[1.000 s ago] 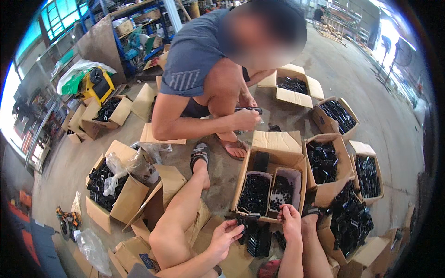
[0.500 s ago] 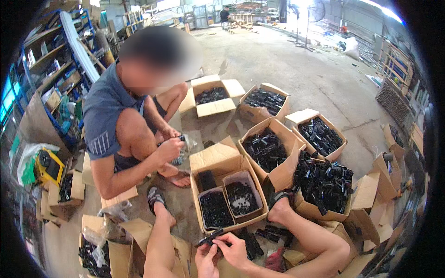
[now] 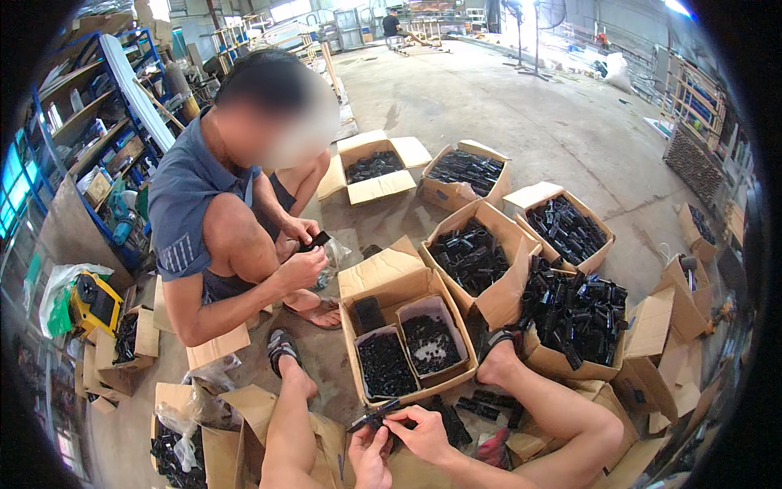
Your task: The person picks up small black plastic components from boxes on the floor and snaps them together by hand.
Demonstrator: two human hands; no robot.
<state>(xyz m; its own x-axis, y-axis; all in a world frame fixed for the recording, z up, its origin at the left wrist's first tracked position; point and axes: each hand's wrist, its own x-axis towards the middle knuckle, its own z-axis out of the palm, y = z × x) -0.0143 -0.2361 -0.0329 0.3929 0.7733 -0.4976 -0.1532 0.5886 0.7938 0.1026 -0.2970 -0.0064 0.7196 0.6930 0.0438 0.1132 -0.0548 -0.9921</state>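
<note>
Black part in the pinched fingertips of my left hand and right hand, near the cardboard box.

Covered, cropped, blurred

Left hand and right hand partly cover a slim black part; the lower edge crops the left arm. A co-worker's face is blurred. Black bits in a tray are too small to identify.

Black on the held part and the small pieces. Plain tan on the open box. Blue-grey with pale stripes on the co-worker's sleeve. Reddish, apparently, on the bundle.
</note>
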